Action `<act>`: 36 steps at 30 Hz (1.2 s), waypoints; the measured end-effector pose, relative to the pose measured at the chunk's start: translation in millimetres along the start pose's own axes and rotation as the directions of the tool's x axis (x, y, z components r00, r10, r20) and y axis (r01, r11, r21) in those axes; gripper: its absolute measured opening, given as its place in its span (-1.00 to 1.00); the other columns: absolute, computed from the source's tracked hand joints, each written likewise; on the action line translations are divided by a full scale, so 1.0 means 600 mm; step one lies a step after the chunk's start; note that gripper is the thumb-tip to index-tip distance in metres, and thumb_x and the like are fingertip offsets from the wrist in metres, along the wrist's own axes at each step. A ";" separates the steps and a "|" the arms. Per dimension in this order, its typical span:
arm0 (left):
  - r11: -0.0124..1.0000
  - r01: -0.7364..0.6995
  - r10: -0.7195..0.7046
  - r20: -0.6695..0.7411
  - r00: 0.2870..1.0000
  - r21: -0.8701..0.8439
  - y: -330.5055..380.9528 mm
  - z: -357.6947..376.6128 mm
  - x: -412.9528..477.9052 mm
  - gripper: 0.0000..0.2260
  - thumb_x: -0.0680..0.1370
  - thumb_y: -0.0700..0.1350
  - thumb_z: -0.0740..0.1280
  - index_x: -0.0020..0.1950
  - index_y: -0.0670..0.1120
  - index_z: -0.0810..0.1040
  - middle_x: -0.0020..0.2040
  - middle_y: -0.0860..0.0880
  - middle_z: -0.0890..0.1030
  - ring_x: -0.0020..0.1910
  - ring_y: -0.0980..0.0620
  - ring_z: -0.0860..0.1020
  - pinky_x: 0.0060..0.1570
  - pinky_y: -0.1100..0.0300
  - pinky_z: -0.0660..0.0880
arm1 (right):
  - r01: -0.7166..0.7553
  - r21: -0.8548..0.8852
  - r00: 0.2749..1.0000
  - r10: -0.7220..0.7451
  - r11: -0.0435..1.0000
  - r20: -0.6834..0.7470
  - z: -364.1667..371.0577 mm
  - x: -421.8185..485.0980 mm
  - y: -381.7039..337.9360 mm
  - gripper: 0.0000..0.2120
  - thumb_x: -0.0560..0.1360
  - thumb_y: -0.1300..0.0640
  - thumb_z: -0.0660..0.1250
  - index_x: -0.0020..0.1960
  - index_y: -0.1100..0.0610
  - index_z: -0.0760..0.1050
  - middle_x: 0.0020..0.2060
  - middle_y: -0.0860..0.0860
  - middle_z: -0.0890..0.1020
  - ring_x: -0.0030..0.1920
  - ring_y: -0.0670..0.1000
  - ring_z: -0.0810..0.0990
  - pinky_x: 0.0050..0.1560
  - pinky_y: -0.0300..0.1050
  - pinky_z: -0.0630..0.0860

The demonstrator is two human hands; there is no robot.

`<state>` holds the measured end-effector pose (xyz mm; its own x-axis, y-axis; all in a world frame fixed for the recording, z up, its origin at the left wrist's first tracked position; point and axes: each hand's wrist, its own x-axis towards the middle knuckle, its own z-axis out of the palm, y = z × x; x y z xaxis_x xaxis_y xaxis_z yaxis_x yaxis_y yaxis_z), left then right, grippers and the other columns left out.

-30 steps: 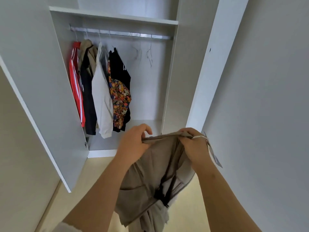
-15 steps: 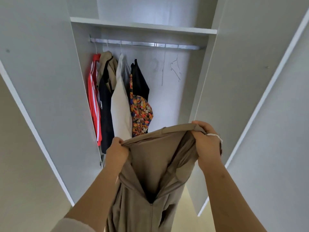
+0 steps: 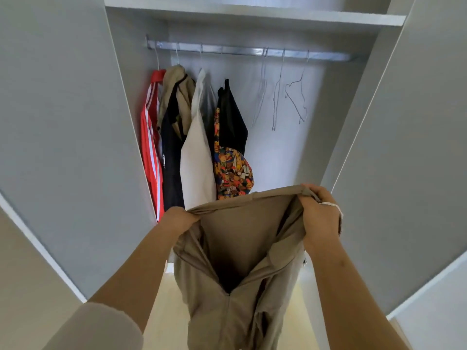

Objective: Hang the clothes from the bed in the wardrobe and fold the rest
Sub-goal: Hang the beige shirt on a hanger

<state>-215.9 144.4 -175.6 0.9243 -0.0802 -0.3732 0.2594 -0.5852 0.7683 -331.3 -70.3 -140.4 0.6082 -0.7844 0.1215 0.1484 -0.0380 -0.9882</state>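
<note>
I hold a beige pair of trousers [image 3: 242,251] by its waistband, stretched open in front of the open wardrobe. My left hand [image 3: 180,219] grips the waistband's left end and my right hand [image 3: 319,214] grips its right end, with a thin white string looped over that hand. The legs hang down out of view. Above, a metal rail [image 3: 247,51] spans the wardrobe. Three bare wire hangers [image 3: 278,97] hang on the rail's right half.
Several garments hang on the rail's left half: a red striped top [image 3: 150,150], a dark one [image 3: 171,157], a white one [image 3: 197,160] and a black patterned one [image 3: 232,157]. Open grey doors [image 3: 70,137] stand on both sides. A shelf [image 3: 252,13] sits above the rail.
My hands have pulled apart and risen, spreading the waistband wide. The view has moved closer to the wardrobe and tilted up toward the rail.
</note>
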 end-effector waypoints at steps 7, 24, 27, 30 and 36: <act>0.681 0.313 -0.065 0.370 0.927 -0.663 0.111 0.025 0.098 -0.90 0.52 -0.21 0.32 -0.06 -0.24 0.56 -0.17 -0.20 0.66 -0.13 -0.16 0.57 -0.14 -0.03 0.50 | -0.030 0.005 0.994 0.030 1.000 0.103 0.075 0.200 0.012 -0.77 0.50 0.22 0.29 -0.22 -0.08 0.54 -0.25 -0.14 0.58 -0.18 -0.14 0.52 -0.23 -0.32 0.44; 0.835 -0.264 0.059 -0.398 0.915 -0.483 0.312 0.031 0.339 -0.75 0.55 -0.29 0.08 -0.22 -0.03 0.42 -0.17 -0.17 0.51 -0.24 -0.03 0.49 -0.21 0.08 0.48 | 0.196 -0.710 0.566 0.514 0.676 0.645 0.214 0.448 0.075 -0.69 0.45 -0.12 0.34 0.07 0.06 0.50 0.02 -0.01 0.60 -0.04 -0.06 0.56 0.01 -0.19 0.49; 0.746 -0.241 0.064 -0.294 0.954 -0.620 0.349 0.020 0.372 -0.75 0.57 -0.29 0.09 -0.23 -0.02 0.39 -0.25 -0.06 0.47 -0.33 0.05 0.44 -0.35 0.16 0.39 | 0.329 -0.771 0.548 0.555 0.545 0.626 0.240 0.470 0.060 -0.70 0.51 -0.12 0.25 -0.08 0.12 0.54 -0.07 0.01 0.58 -0.15 -0.08 0.53 -0.22 -0.32 0.40; 0.705 -0.243 0.118 -0.229 0.966 -0.666 0.378 0.009 0.397 -0.77 0.57 -0.29 0.11 -0.21 -0.03 0.39 -0.26 -0.02 0.46 -0.33 0.06 0.44 -0.34 0.17 0.40 | 0.188 -0.737 0.715 0.424 0.649 0.556 0.280 0.496 0.036 -0.68 0.54 -0.05 0.23 -0.18 0.18 0.57 -0.14 0.07 0.65 -0.23 -0.06 0.61 -0.30 -0.31 0.40; 0.384 -0.125 0.010 -0.131 0.991 -0.915 0.427 -0.027 0.446 -0.78 0.62 -0.26 0.11 0.16 -0.13 0.50 -0.30 -0.10 0.45 -0.34 0.02 0.43 -0.08 0.06 0.49 | 0.294 -0.555 0.945 -0.149 0.778 0.292 0.371 0.532 0.016 -0.90 0.55 0.14 0.22 -0.04 0.09 0.52 -0.22 -0.11 0.58 -0.32 -0.15 0.51 -0.31 -0.43 0.36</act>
<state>102.8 -14.0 -69.9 0.9556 0.0202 -0.2941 0.2406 0.5232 0.8175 37.9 -183.3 -90.4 0.7801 -0.5548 0.2893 -0.1380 -0.6036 -0.7853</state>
